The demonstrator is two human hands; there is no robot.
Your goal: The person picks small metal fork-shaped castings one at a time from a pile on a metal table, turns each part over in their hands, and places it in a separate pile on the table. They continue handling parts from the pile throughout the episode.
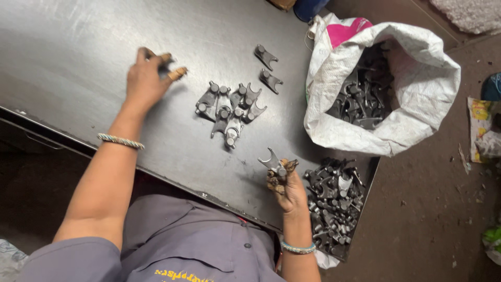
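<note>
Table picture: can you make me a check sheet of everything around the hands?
Surface: dark metal table, scuffed.
Job's things: forked metal part in right hand; sorted group of parts; two separate parts.
Clutter: loose heap of parts at the table corner; white sack full of parts.
Hands: left hand flat on table, empty.
Cables: nothing seen.
Surroundings: dirty floor, scraps.

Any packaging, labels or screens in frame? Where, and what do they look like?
Woven sack: right of the table, open, white with a pink patch, full of dark metal fork parts.
Wrapper: on the floor at the far right, crumpled, yellow and white.
Shirt print: bottom edge, yellow lettering on grey.
No screens or signs.
</note>
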